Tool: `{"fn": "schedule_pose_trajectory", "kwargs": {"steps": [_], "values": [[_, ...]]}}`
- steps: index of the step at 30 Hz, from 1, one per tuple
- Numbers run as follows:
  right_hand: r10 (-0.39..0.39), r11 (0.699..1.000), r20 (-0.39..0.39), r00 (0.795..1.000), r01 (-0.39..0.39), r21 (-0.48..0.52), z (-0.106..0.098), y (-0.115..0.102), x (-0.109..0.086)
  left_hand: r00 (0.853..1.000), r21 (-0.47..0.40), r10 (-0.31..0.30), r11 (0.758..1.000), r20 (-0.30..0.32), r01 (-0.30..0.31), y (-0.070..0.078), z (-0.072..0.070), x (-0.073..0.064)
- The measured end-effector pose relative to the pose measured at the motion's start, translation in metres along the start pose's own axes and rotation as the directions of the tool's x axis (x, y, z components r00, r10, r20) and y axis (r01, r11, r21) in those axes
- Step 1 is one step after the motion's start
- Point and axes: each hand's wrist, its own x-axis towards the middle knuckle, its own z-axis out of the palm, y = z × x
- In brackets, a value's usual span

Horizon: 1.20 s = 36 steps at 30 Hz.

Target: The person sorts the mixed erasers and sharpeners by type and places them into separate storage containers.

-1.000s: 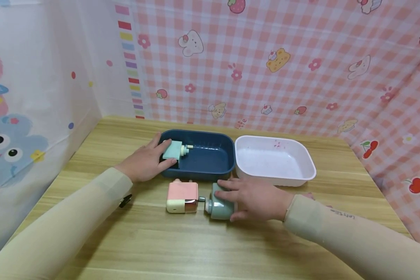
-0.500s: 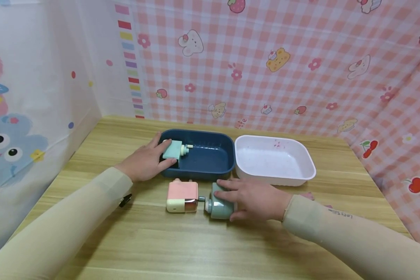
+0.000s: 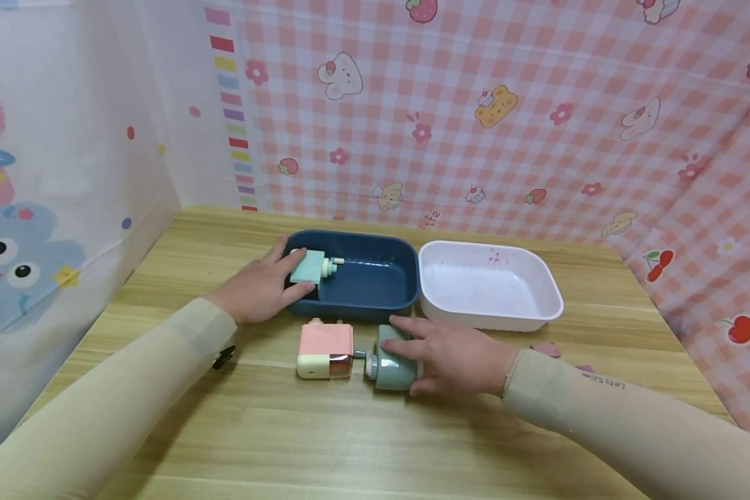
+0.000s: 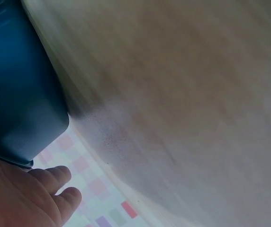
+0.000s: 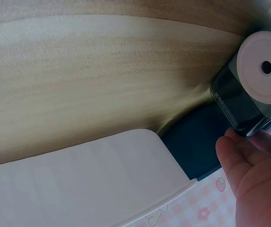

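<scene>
One mint sharpener (image 3: 308, 268) in the blue tray (image 3: 375, 286), my left hand (image 3: 257, 287) gripping it. Right hand (image 3: 456, 355) grips the grey-green sharpener (image 3: 390, 361); pink sharpener (image 3: 326, 351) waits on the counter (image 3: 287, 430).

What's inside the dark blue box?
The dark blue box holds one mint-green pencil sharpener at its left end, gripped by the left hand. The rest of its floor shows bare. The sharpener's left side and the corner under the fingers are covered.
</scene>
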Motion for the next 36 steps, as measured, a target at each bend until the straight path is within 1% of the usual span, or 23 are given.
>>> {"fn": "schedule_pose_trajectory", "kwargs": {"steps": [11, 18, 24, 30, 36], "values": [[0.009, 0.999, -0.007, 1.0, -0.009, 0.031, 0.003, 0.0008, 0.0012, 1.0, 0.001, -0.001, 1.0, 0.002, 0.001, 0.0, -0.0002, -0.0005], [0.045, 0.998, -0.01, 0.999, -0.045, 0.049, 0.0043, -0.0007, 0.002, 1.0, -0.002, 0.0, 1.0, -0.002, 0.0, 0.0014, -0.0009, -0.0012], [0.056, 0.997, -0.024, 0.998, -0.055, 0.05, 0.0031, -0.0037, 0.0029, 1.0, -0.004, 0.0, 1.0, -0.001, 0.0, 0.002, -0.0011, -0.0012], [0.051, 0.999, -0.024, 0.998, -0.05, 0.018, 0.0024, -0.0047, 0.0022, 1.0, -0.008, 0.004, 1.0, 0.003, -0.004, 0.003, -0.0019, -0.0015], [0.017, 0.999, -0.051, 0.999, -0.019, -0.045, 0.0021, -0.0039, 0.0014, 1.0, -0.008, 0.001, 1.0, 0.008, -0.001, 0.003, -0.002, -0.0014]]}}
